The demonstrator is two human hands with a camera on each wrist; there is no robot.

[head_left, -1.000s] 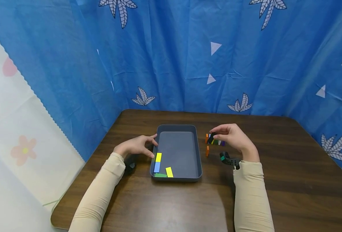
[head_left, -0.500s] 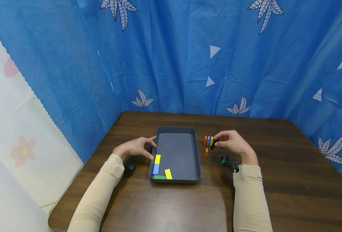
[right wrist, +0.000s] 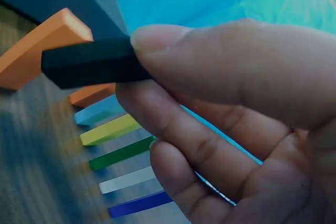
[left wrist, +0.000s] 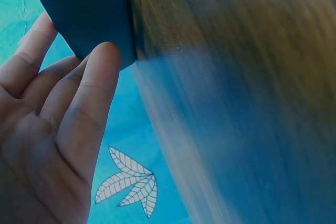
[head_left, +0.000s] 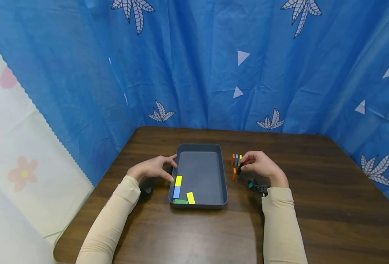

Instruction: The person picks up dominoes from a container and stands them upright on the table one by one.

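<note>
Fingers (right wrist: 149, 106) of the right hand (head_left: 261, 165) pinch one end of the black block (right wrist: 86, 65), whose other end juts out beyond them near an orange block (right wrist: 37, 53), while the left hand (head_left: 153, 168), spread wide, touches the tray (head_left: 201, 176).

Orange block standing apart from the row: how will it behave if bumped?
The orange block would likely tip rather than slide: it stands tall on a narrow end. Rolling looks unlikely, given its flat faces. It seems stiff, with straight edges, so a touch from the black block in the right hand may topple it.
</note>
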